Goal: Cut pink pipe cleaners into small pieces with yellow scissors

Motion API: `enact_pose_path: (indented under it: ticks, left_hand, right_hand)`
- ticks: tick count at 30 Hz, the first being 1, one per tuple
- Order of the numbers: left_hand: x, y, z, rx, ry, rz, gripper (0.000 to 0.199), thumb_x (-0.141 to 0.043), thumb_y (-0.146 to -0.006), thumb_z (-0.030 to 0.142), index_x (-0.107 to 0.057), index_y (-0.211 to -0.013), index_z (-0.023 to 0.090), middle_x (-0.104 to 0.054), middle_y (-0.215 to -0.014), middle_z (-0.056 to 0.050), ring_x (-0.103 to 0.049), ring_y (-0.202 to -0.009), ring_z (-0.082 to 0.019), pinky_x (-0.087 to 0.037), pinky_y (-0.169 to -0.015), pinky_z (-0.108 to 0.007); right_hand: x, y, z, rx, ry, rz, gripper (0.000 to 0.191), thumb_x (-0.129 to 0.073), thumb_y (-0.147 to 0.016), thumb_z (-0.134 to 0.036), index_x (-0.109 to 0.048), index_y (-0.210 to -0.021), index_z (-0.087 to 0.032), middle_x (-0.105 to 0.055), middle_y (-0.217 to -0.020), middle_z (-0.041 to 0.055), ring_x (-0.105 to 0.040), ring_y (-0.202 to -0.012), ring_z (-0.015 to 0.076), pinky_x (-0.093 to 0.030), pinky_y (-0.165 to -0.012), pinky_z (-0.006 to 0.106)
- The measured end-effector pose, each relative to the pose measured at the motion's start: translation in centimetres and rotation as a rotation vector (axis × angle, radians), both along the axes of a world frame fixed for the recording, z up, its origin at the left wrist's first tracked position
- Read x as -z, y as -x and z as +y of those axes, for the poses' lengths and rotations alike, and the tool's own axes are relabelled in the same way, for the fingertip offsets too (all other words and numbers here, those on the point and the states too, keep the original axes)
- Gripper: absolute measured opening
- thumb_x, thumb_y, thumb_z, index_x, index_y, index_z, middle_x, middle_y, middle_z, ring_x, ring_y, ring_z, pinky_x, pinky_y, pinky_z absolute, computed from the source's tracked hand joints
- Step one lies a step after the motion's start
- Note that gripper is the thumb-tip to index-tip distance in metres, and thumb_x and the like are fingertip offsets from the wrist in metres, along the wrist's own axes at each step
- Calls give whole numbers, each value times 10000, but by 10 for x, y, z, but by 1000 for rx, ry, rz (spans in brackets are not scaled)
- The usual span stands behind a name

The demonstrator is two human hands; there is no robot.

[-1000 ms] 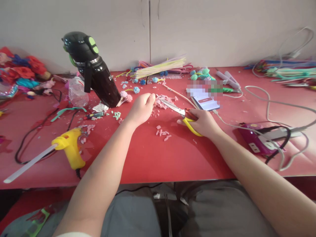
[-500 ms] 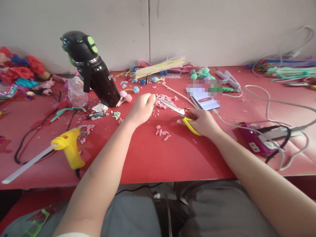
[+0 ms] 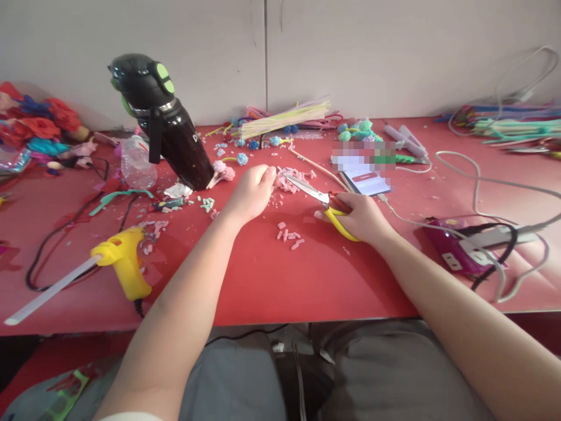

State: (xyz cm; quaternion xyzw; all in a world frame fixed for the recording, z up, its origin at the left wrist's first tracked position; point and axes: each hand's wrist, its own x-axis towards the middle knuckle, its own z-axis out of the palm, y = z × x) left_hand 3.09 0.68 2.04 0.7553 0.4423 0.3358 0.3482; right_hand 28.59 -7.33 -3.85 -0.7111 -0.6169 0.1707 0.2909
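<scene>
Steadying both wrists low over the red tabletop should, we judge, give us the best control here, with the yellow-handled scissors pointing inward and their tips just beside our left fingertips. We would do well to line the blades up slightly beyond the thumb, close them in short, gentle strokes, and leave skin out of their path, since so narrow a gap forgives little. A light grip ought to serve better than a hard squeeze, and working right above the heap of pink cut pieces should let small bits drop together rather than scatter. As for the fingers, our left hand is clenched, thumb pressed against the curled forefinger; something pink shows at the tips, but we cannot tell whether it is pinched there or lies behind. Our right hand is wrapped around the scissor handles, thumb towards us, so the scissors reach out from the fingers to the left and a little away from us. The heap sits just past the left fingertips, partly behind the blades, while a smaller pink cluster lies nearer us, between the two hands and touching neither.
</scene>
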Motion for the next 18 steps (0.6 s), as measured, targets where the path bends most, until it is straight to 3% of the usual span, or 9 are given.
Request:
enact_pose_path:
  ticks: [9,18]
  left_hand:
    - [-2,-2,-1,8,21,2,432,-420,-1155,225,-427,-724,236,-472,-673,9,-483,-653,-164,-370,-669,-323]
    - [-6,2,-4,26,6,47,416,-472,-1126,252,-512,-713,220,-516,-675,1,-474,-641,-165,-369,-657,-323]
  right_hand:
    - [-4,2,0,16,24,-17,770,-752,-624,-920,-361,-649,-257,-358,-652,-26,-333,-674,152,-289,-606,337]
    - [-1,2,2,65,31,-13,679,-789,-689,-801,-389,-664,-254,-359,-661,-28,-335,-692,156,-276,-624,340]
